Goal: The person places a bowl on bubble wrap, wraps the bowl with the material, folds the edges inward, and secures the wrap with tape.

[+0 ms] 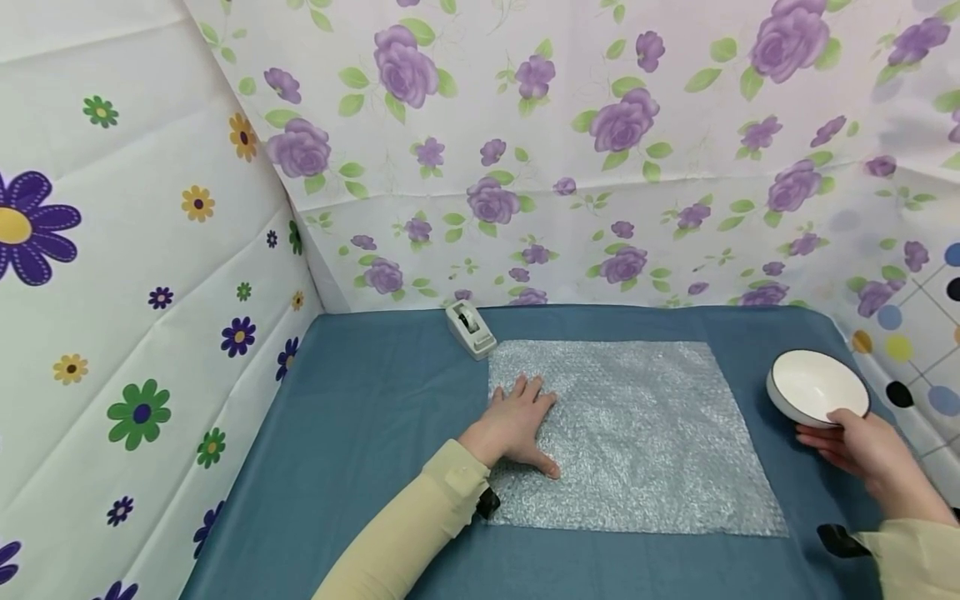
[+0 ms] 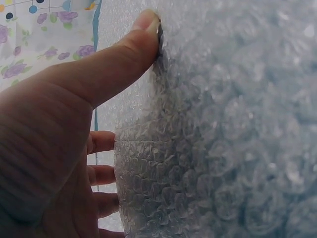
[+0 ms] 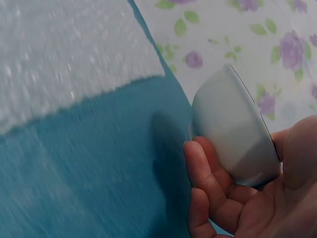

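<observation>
A sheet of bubble wrap (image 1: 637, 442) lies flat on the blue-covered table. On its left part rests my left hand (image 1: 517, 425), fingers spread and straight; the left wrist view shows the thumb (image 2: 124, 54) and fingertips against the bubbles. At the right side my right hand (image 1: 862, 450) holds a white bowl (image 1: 817, 387) with a dark rim. The thumb lies at the rim and the fingers support it from below, as the right wrist view shows the bowl's outer side (image 3: 233, 129). A shadow under the bowl falls on the cloth, to the right of the wrap.
A white tape dispenser (image 1: 471, 329) stands at the wrap's back left corner. Blue cloth (image 1: 375, 400) covers the table. Floral sheets (image 1: 487, 167) hang behind it and on both sides.
</observation>
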`<state>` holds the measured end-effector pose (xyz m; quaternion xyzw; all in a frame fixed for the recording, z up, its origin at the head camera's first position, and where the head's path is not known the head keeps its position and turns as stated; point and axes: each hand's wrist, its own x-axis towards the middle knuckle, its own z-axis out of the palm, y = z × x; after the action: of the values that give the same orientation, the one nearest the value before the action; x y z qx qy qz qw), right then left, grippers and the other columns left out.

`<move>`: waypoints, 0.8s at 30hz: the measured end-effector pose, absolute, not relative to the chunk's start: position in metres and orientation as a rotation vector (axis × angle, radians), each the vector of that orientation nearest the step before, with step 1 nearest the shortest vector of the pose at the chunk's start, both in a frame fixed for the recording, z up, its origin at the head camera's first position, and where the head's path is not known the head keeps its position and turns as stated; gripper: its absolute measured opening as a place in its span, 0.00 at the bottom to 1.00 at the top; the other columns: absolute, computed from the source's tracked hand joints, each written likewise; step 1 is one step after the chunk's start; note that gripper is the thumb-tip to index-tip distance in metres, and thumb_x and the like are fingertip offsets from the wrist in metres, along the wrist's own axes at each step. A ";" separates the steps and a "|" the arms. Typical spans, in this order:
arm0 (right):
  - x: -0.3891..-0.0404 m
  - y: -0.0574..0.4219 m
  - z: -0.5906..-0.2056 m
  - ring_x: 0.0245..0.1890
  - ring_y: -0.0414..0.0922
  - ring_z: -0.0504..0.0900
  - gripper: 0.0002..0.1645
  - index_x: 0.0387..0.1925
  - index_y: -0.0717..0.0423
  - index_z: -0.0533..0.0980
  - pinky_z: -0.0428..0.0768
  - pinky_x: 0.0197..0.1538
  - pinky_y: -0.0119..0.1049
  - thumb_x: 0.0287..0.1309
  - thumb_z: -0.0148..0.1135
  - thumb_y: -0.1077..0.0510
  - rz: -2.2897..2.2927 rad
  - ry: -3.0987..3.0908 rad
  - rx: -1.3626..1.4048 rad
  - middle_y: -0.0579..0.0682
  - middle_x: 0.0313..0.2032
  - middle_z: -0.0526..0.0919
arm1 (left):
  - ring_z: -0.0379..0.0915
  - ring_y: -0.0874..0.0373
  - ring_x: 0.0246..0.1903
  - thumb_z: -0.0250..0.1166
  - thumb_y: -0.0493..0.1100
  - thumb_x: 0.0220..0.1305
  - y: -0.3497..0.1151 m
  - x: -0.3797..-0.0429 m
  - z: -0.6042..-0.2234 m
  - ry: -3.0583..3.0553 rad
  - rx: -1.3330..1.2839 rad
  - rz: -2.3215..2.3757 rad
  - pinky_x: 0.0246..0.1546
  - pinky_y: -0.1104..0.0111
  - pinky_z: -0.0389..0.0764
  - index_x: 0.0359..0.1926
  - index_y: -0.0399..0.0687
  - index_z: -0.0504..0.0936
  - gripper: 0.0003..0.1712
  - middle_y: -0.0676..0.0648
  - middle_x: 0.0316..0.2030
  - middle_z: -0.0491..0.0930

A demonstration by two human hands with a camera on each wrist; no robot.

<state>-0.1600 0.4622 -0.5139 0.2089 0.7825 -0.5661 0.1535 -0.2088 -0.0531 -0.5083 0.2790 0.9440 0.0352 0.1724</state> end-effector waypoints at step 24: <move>-0.164 0.344 -0.495 0.42 0.38 0.91 0.43 0.79 0.81 0.40 0.86 0.46 0.39 0.88 0.34 0.48 -1.501 2.340 0.162 0.59 0.48 0.91 | 0.39 0.41 0.84 0.77 0.81 0.47 -0.053 -0.210 -0.511 2.681 0.782 0.088 0.77 0.38 0.56 0.86 0.60 0.58 0.72 0.42 0.86 0.46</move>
<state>-0.1636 0.3444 -0.4949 0.0572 0.8268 -0.5306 0.1776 -0.2104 -0.0531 -0.5111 0.2757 0.9451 0.0310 0.1729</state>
